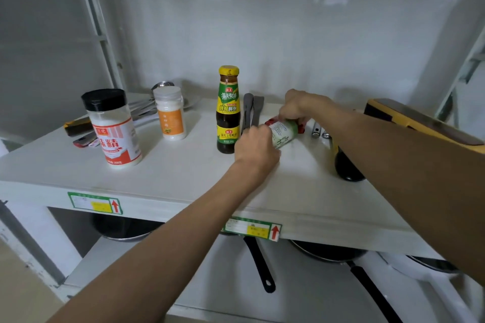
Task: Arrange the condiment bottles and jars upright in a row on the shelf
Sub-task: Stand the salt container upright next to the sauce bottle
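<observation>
Item in hand: a small green-labelled jar [284, 132] with a red cap, lying tilted on its side toward the right half of the shelf [183, 173], about midway between back wall and front edge; we have our left hand [256, 148] closed round its base end and our right hand [295, 107] clamped over the cap end. Already upright, running left to right: the black-lidded seasoning jar [112, 128] nearest the front-left, the orange-labelled white shaker [170, 113] further back, the yellow-capped sauce bottle [228, 110] just beside our left hand. Risks, as we judge them: swinging the jar upright could knock the tall sauce bottle, since our left knuckles sit almost against it; the grey tongs [250, 113] and small metal pieces [319, 131] lie close behind and to the right, so the base could land on one and tip. A dark round object [346, 165] sits under our right forearm, which could nudge it toward the front edge. Open room: the bare stretch in front of the jar, and the gap between shaker and sauce bottle
</observation>
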`<action>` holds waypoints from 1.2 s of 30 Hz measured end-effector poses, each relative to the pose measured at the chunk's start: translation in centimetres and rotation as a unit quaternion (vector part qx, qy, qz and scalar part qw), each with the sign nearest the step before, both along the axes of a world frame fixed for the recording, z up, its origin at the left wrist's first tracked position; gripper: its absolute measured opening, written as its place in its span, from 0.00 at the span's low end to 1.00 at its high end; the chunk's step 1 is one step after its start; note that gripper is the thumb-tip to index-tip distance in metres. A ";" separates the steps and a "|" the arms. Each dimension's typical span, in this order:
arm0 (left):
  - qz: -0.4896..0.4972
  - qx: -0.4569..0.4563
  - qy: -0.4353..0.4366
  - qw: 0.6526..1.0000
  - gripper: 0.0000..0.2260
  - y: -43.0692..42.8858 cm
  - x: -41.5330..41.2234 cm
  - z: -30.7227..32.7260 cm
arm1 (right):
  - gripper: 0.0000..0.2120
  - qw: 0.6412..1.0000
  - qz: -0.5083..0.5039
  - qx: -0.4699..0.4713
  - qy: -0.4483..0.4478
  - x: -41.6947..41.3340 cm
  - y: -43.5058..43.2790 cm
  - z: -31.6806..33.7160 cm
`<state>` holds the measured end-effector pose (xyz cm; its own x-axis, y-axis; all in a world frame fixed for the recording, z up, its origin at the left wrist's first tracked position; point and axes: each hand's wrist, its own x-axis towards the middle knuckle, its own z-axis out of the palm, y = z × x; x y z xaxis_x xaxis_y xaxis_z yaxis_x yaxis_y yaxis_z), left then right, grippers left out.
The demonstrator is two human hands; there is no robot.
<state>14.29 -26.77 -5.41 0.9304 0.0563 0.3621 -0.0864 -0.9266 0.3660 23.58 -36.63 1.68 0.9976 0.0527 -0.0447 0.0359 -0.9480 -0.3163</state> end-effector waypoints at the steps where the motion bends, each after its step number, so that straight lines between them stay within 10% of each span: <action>1: 0.006 0.000 -0.006 1.000 0.18 0.0 0.2 -0.1 | 0.13 1.000 0.001 0.004 -0.001 0.1 0.0 -0.2; 36: -0.053 -0.348 0.044 0.935 0.24 -0.8 0.2 -2.4 | 0.18 0.983 0.136 -0.065 -0.110 -7.3 -0.6 4.7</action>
